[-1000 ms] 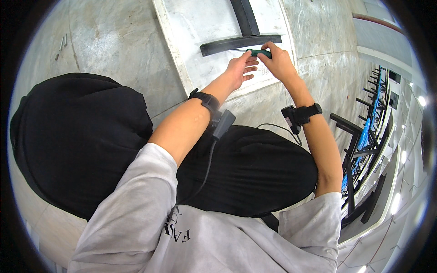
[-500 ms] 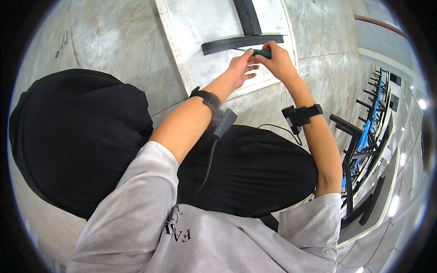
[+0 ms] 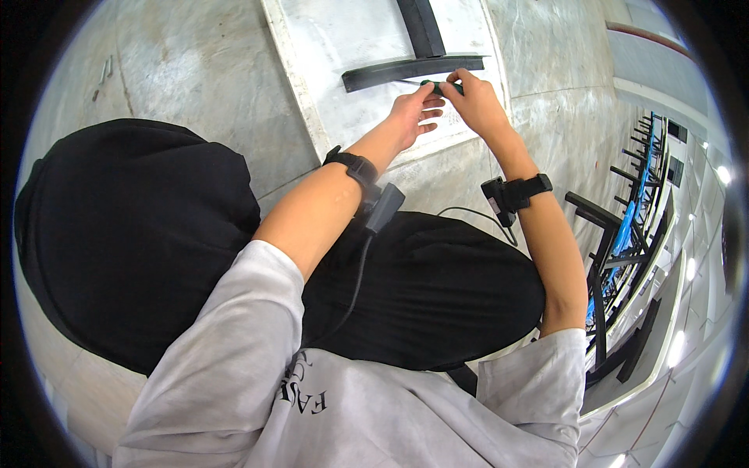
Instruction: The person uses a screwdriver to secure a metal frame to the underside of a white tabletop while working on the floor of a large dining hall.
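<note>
Near the panel edge [image 3: 499, 66], both hands [image 3: 407, 121] [image 3: 479, 101] hold a screwdriver [image 3: 438, 87].

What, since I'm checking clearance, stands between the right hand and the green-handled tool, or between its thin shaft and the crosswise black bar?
Nothing visible. The right hand holds the green-handled, thin-shafted tool, and no object shows between its shaft and the crosswise black bar; whether they touch is unclear.

A green-handled screwdriver [image 3: 437, 86] is being held nearly level, its thin shaft [image 3: 409, 82] pointing left along the near side of a black T-shaped frame [image 3: 424, 40].
</note>
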`<state>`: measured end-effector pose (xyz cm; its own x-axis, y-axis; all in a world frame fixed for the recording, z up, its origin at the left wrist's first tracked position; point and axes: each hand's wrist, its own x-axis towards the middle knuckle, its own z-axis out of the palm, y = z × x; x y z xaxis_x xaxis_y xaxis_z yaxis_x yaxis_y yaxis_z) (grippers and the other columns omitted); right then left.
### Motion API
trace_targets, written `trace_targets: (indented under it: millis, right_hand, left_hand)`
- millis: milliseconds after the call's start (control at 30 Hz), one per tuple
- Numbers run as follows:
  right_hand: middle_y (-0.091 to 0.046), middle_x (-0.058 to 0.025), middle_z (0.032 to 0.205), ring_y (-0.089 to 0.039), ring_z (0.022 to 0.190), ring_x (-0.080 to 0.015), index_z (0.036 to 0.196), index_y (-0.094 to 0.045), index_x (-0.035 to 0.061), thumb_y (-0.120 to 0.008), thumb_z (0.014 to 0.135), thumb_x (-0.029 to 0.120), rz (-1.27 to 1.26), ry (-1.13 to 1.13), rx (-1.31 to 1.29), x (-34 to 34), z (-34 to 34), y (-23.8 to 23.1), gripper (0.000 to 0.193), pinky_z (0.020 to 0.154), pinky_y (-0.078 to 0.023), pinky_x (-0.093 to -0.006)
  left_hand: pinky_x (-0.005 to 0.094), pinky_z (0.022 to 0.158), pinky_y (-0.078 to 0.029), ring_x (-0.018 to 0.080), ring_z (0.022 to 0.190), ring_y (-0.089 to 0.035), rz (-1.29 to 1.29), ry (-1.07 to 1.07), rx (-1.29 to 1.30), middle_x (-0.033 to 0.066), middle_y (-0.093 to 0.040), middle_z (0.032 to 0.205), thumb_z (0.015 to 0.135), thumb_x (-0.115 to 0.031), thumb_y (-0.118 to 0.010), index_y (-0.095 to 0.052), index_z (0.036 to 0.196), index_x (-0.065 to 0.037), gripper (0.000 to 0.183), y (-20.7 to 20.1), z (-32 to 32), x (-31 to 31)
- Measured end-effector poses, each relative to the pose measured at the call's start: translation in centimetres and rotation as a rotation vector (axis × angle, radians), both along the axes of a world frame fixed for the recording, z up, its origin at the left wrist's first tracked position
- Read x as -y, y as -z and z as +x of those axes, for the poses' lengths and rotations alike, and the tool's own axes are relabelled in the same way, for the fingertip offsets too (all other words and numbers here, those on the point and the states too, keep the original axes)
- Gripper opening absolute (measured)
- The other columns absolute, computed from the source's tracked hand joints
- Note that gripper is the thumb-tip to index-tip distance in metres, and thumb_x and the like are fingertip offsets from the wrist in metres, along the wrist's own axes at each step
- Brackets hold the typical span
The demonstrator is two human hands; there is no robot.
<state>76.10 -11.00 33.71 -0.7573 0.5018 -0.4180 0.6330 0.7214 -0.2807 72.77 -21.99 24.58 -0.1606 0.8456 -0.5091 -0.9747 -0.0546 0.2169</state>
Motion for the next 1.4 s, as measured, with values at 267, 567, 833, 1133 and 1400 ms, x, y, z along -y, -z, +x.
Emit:
trace_targets:
  millis: [267, 567, 833, 1133, 1400]
  right_hand:
    - [-0.059, -0.0167, 0.085, -0.059, 0.079, -0.0262, 0.095, -0.052, -0.0014, -0.06, 0.074, 0.016, -0.088, 0.174, -0.027, 1.2, -0.5, -1.5, 0.028, 0.07, -0.046, -0.0311]
    - [-0.058, -0.0169, 0.062, -0.058, 0.058, -0.0276, 0.091, -0.055, -0.0016, -0.057, 0.077, 0.022, -0.079, 0.106, -0.117, 1.7, -0.4, -1.3, 0.027, 0.055, -0.045, -0.0332]
    - [-0.057, -0.0137, 0.065, -0.054, 0.057, -0.02, 0.094, -0.055, 0.0019, -0.058, 0.077, 0.022, 0.089, -0.186, -0.149, 0.9, -0.1, -1.6, 0.026, 0.053, -0.042, -0.0297]
    - [-0.057, -0.0149, 0.063, -0.054, 0.055, -0.0225, 0.089, -0.059, 0.0016, -0.059, 0.074, 0.024, 0.118, -0.155, -0.171, 0.3, -0.3, -3.7, 0.027, 0.053, -0.042, -0.0309]
    - [-0.057, -0.0116, 0.067, -0.053, 0.057, -0.0176, 0.09, -0.06, 0.0025, -0.057, 0.073, 0.026, 0.012, -0.131, -0.087, 0.4, -0.1, -4.5, 0.029, 0.055, -0.042, -0.0278]
  left_hand:
    - [0.0348, 0.082, -0.036, 0.0167, 0.093, -0.045, -0.015, -0.018, -0.016, 0.0054, -0.051, 0.101, 0.086, -0.039, -0.044, -0.052, 0.102, -0.006, 0.038, 0.3, -0.2, 0.0]
    - [0.0331, 0.069, -0.04, 0.0161, 0.082, -0.05, -0.033, -0.043, -0.012, 0.0037, -0.056, 0.091, 0.085, -0.036, -0.045, -0.055, 0.09, -0.007, 0.032, 0.6, -0.2, -0.1]
    - [0.035, 0.081, -0.037, 0.018, 0.092, -0.048, -0.113, 0.004, -0.047, 0.0071, -0.054, 0.104, 0.089, -0.033, -0.032, -0.052, 0.104, -0.005, 0.038, 1.5, -0.2, 0.6]
    - [0.0342, 0.076, -0.041, 0.0187, 0.088, -0.052, -0.359, -0.055, -0.071, 0.0082, -0.057, 0.098, 0.089, -0.028, -0.032, -0.051, 0.105, -0.003, 0.035, 3.9, -0.2, 1.8]
    - [0.0337, 0.071, -0.043, 0.0177, 0.082, -0.053, -0.334, -0.129, 0.014, 0.006, -0.058, 0.091, 0.089, -0.029, -0.036, -0.053, 0.096, -0.006, 0.029, 5.1, -0.6, 2.1]
